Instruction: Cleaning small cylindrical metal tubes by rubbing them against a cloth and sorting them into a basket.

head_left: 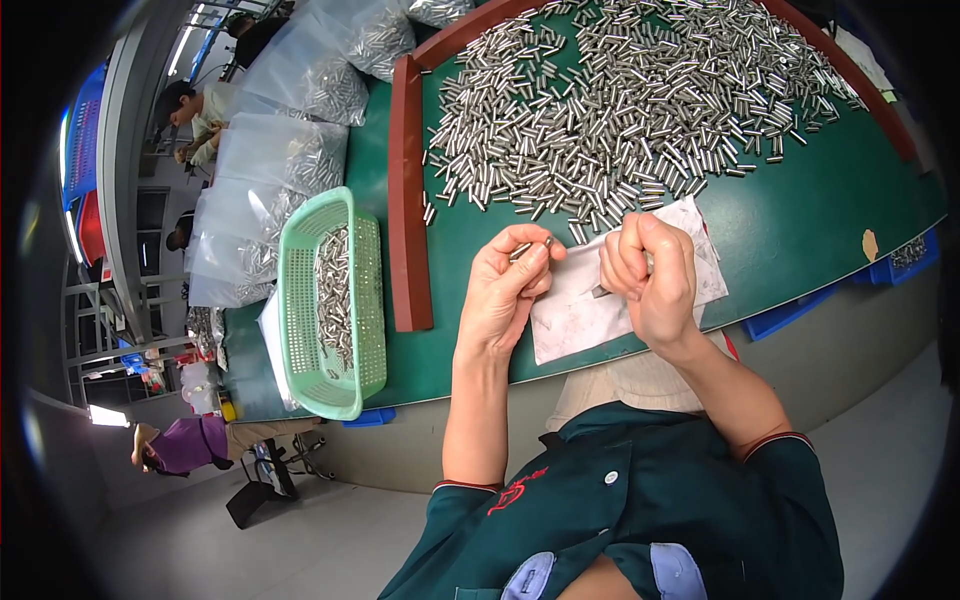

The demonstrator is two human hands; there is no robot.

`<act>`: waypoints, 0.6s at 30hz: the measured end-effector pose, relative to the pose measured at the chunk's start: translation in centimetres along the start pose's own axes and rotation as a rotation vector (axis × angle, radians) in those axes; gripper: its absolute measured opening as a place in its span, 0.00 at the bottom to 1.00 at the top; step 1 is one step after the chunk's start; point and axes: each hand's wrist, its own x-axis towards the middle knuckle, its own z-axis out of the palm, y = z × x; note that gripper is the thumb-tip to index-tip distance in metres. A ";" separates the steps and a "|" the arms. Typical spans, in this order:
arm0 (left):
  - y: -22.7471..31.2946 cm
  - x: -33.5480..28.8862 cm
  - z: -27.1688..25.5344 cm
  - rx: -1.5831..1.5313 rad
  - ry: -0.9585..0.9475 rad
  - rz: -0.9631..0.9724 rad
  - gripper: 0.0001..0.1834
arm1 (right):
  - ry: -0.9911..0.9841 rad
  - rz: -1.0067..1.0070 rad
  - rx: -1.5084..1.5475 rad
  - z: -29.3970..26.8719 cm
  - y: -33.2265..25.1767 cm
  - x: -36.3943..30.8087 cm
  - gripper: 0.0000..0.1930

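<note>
Short shiny metal pins [600,110] lie in a wide, loose heap on the green tabletop. Just below the heap's near edge, my left hand [507,285] pinches a metal pin [522,250] between thumb and fingers. My right hand [655,275] is curled closed beside it, over a stained white cloth [575,330]. A bit of grey metal [600,291] shows under its fingers, seemingly a pin, while the inside of the fist is hidden. The two hands are apart.
Red-brown rails [408,200] border the heap. Left of them stands a green plastic basket [370,330] holding more pins. Clear bags of metal parts [335,90] line the table's far left. Blue trays [895,265] sit below the front edge. Several people are in the background at left.
</note>
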 end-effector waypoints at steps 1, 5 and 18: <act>0.0 0.0 0.0 0.043 0.013 0.000 0.05 | 0.000 0.004 0.000 0.0 0.0 0.0 0.17; -0.1 -0.2 -0.1 0.064 0.011 -0.015 0.06 | 0.000 0.005 0.000 0.1 -0.1 -0.1 0.17; -0.6 -3.3 3.4 1.186 0.019 0.133 0.04 | 0.009 0.005 -0.014 0.1 -0.1 0.0 0.17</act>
